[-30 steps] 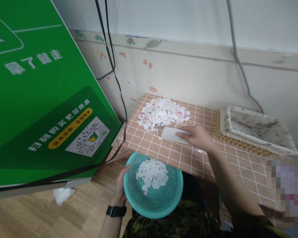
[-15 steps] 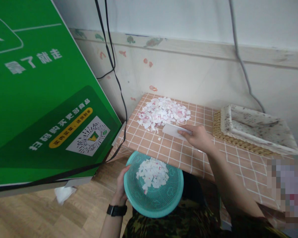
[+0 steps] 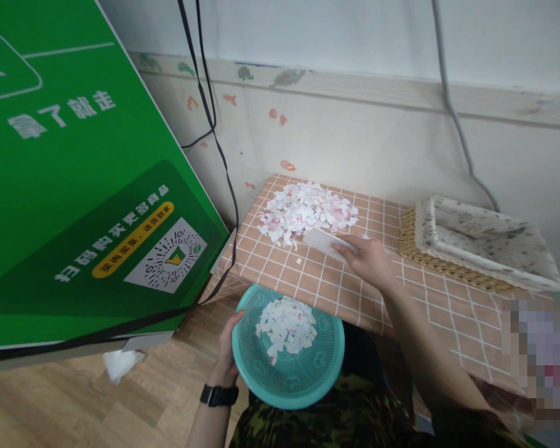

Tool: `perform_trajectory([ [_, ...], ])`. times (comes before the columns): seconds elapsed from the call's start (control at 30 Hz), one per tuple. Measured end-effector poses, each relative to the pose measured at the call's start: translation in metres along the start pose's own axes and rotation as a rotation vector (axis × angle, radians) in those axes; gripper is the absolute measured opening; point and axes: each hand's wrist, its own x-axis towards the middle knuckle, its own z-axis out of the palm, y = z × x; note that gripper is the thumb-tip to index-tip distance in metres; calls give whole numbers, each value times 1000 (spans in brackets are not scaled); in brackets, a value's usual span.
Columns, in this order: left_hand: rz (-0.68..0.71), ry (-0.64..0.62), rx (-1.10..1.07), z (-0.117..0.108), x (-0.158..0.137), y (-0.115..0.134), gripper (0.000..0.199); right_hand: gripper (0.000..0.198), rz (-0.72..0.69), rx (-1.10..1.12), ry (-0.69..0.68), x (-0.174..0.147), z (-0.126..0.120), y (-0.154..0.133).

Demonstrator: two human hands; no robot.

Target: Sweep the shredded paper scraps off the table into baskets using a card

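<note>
Your left hand [image 3: 228, 342], with one black watch [image 3: 219, 396] on its wrist, comes first from the left; its fingers grasp the side of one green plastic colander [image 3: 289, 398], held below the near edge of the surface [image 3: 317, 283]. Inside the colander lies one pile of scraps [image 3: 287, 326], white with a few red specks, too many to count. On the surface you have two lots of paper: one big heap [image 3: 308, 210] of white and pinkish pieces toward the wall, and one loose scrap [image 3: 298, 261] lying apart, just in front of it. One white card [image 3: 324, 241] stands at the heap's near edge, gripped between the thumb and fingers of your right hand [image 3: 368, 260]. Farther right sits one wicker basket [image 3: 448, 266] with a speckled cloth lining.

The surface wears a brown cover with a white grid. Around it, from the left, you have one large green panel [image 3: 84, 193] with white lettering and one round code, then one white crumpled thing [image 3: 121, 364] on the wood floor [image 3: 177, 367]. Two black cords [image 3: 227, 172] hang beside the panel. The pale wall [image 3: 364, 155] carries green and orange smudges, and one grey cable [image 3: 458, 126] runs down behind the basket. At the far right, one blurred patch [image 3: 546, 361] cannot be made out.
</note>
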Motion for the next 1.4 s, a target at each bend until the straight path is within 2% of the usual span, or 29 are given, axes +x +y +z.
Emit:
perform_trajectory([
  [0.13, 10, -1, 2, 2, -2, 1, 13, 26, -50, 75, -4, 9, 11, -7],
  [0.3, 20, 4, 6, 5, -4, 1, 12, 22, -102, 90, -120, 16, 8, -10],
  [0.47, 23, -6, -2, 1, 0, 0, 14, 22, -96, 59, -92, 23, 6, -14],
  [0.63, 19, 1, 9, 0, -2, 1, 13, 23, -145, 32, -136, 34, 13, -20],
  [0.87, -11, 7, 1, 4, -6, 3, 14, 21, -162, 36, -230, 44, -1, -25],
  [1.1, -17, -3, 2, 1, -5, 3, 15, 21, -215, 6, -185, 63, 7, -31],
  [1.27, -4, 7, 4, -2, -3, 2, 15, 17, -245, -18, -295, 65, -6, -27],
  [1.4, 16, 25, 9, -5, -1, 2, 13, 19, -217, -11, -240, 67, -13, -25],
])
